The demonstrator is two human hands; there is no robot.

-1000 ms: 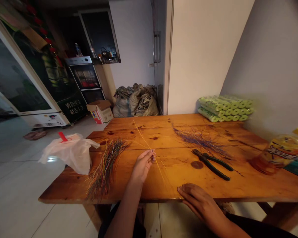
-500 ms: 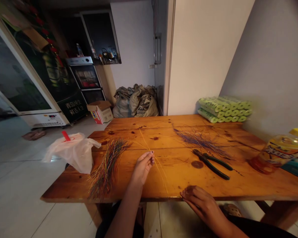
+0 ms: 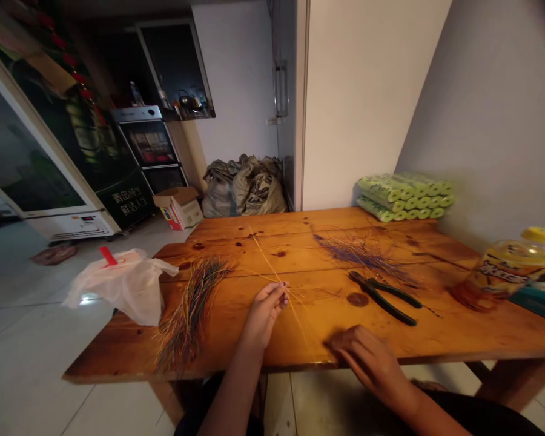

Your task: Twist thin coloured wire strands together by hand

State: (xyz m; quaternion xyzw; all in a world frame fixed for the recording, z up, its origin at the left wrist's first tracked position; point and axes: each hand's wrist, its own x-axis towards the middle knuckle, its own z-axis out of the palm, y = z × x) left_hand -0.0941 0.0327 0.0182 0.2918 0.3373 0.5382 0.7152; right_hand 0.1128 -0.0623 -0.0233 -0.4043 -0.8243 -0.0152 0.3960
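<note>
- Yellow wire strands (image 3: 272, 260): a few long, thin lengths lie across the middle of the bench (image 3: 300, 221), running up past the left hand (image 3: 264, 315) and down toward the front edge.
- Left hand: its fingers (image 3: 277, 293) are pinched closed on the strands, with the hand raised just above the wood.
- Right hand (image 3: 367, 357): it sits at the bench's front edge, fingers loosely curled and partly open, with nothing visible in their hold. It is slightly blurred.
- Multicoloured wire bundle (image 3: 186, 321): a loose fan of thin wires lies on the bench, left of the left hand and well apart from the right.
- Purple wire strands (image 3: 358, 251): a looser spread lies further along the bench, just behind the pliers.
- Green-handled pliers (image 3: 381, 297): they lie closed on the wood, ahead of the right hand.
- White plastic bag (image 3: 118, 290): it sits crumpled at the bench's left end, with a red tab (image 3: 108, 255) on top.
- Plastic bottle (image 3: 504, 269): it has a yellow cap and lies tilted at the right end.
- Green rolls (image 3: 404, 197): they are stacked in packs against the wall, at the bench's far corner.
</note>
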